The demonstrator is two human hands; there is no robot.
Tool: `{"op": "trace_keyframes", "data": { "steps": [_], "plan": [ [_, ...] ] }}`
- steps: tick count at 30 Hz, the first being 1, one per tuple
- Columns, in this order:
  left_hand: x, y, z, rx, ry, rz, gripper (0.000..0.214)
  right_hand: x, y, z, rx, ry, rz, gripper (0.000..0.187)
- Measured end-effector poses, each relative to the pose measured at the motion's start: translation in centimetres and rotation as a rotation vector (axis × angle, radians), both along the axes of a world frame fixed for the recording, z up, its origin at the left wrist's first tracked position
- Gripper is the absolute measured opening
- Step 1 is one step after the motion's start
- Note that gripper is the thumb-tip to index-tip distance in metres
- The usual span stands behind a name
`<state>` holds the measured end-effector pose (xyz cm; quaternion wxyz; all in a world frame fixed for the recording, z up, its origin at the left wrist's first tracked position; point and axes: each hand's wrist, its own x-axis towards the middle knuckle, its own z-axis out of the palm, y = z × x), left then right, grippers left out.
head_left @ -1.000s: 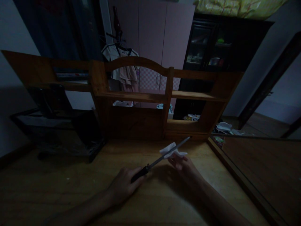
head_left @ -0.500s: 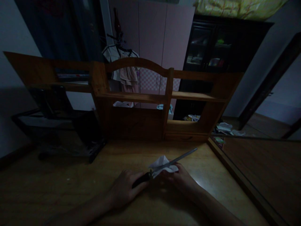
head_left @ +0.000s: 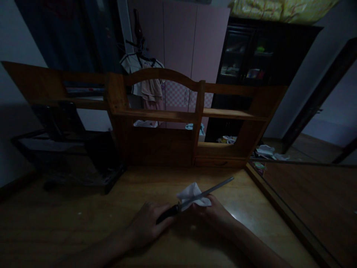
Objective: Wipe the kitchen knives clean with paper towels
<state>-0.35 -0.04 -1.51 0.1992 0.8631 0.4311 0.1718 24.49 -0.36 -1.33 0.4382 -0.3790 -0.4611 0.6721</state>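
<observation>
A honing steel with a black handle slants up to the right over the table. My left hand is closed around its handle. White tissue lies against the lower part of the rod, spread behind and below it. Gripping the tissue from the right is my right hand, its fingers partly hidden beneath the tissue and rod. The far end of the rod sticks out bare past the tissue.
On the left of the wooden table stands a dark knife rack with black-handled knives in it. A wooden shelf unit runs along the back. A raised edge borders the right side.
The view has shifted very slightly. Both hands, the honing steel and the tissue keep nearly the same pose, with the rod's tip a touch lower.
</observation>
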Motion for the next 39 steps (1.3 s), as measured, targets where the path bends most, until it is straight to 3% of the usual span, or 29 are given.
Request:
{"op": "trace_keyframes", "data": {
  "steps": [7, 11, 17, 28, 35, 39],
  "plan": [
    [0.2, -0.2, 0.8, -0.018, 0.004, -0.019, 0.037, -0.2, -0.1, 0.8, 0.036, 0.061, 0.025, 0.021],
    [0.4, -0.3, 1.5, -0.036, 0.008, -0.034, 0.034, -0.2, 0.2, 0.8, 0.062, 0.092, 0.050, 0.027],
    [0.3, -0.2, 0.8, 0.002, -0.008, -0.047, 0.033, 0.0, 0.5, 0.3, 0.060, 0.090, 0.032, 0.030],
    [0.6, -0.3, 1.3, 0.002, -0.003, -0.023, 0.033, 0.4, 1.1, -0.6, -0.034, 0.118, -0.094, 0.026],
    [0.5, -0.3, 1.4, -0.022, 0.005, -0.022, 0.035, 0.4, 0.9, 0.2, -0.032, 0.106, -0.099, 0.030],
    [0.4, -0.2, 1.1, -0.020, 0.017, 0.019, 0.036, 0.5, 1.1, 0.5, -0.031, 0.087, -0.173, 0.032]
  ]
}}
